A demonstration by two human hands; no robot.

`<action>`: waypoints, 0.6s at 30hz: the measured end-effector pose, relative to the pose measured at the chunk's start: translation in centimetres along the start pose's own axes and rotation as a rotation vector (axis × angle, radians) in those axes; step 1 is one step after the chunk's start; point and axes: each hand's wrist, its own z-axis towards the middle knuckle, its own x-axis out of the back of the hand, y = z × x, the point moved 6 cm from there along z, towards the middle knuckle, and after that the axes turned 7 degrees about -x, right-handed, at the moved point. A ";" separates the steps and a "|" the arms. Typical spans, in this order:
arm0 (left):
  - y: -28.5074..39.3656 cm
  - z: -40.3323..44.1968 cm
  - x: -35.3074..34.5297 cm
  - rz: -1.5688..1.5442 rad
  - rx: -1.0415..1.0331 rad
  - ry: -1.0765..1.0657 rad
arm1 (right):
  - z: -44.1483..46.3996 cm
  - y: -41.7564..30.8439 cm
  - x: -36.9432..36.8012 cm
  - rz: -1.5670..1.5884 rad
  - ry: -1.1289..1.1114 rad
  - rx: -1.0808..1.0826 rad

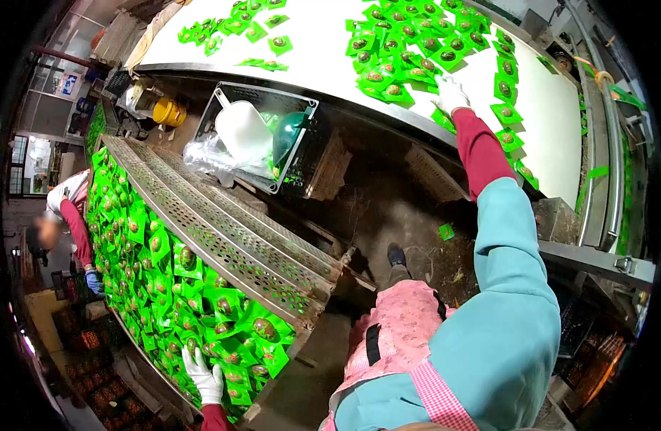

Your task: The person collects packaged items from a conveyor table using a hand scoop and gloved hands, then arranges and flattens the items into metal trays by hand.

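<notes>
My left hand (205, 378), in a white glove, rests with fingers spread on a deep heap of green packets (223, 302) in a perforated metal tray. Each packet has a round brown picture or window on it. Far to the upper right, my right hand (451, 95), also gloved in white, reaches over a white table surface (309, 54). Its fingers look stretched out beside a pile of the same packets (388, 57); nothing shows in them. A row of packets (506, 86) lies just to the right of this hand.
Between tray and table stands a black crate (276, 188) with a white scoop (242, 133), clear plastic and a green round item. A yellow bucket (169, 111) sits behind it. At the left, another person's blue-gloved hand (94, 281) touches the tray edge. Metal rails (609, 144) run along the right.
</notes>
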 end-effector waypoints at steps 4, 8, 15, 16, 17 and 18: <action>0.1 0.1 0.1 -0.013 0.022 0.022 | 1.0 1.1 -1.8 0.016 -0.136 0.009; 0.5 0.5 0.2 0.013 0.069 0.012 | 1.4 5.5 -4.6 0.200 -0.371 0.258; 1.6 1.3 1.5 0.004 0.188 0.040 | -0.3 2.8 -3.0 0.180 -0.792 0.316; 1.7 1.3 1.6 0.041 0.170 0.061 | 0.0 2.4 -2.9 0.208 -0.821 0.349; 1.4 0.9 1.1 0.054 0.190 0.064 | 0.3 2.6 -3.1 0.203 -0.857 0.323; 1.0 0.6 0.6 0.058 0.174 0.089 | 0.5 2.5 -3.0 0.197 -0.893 0.298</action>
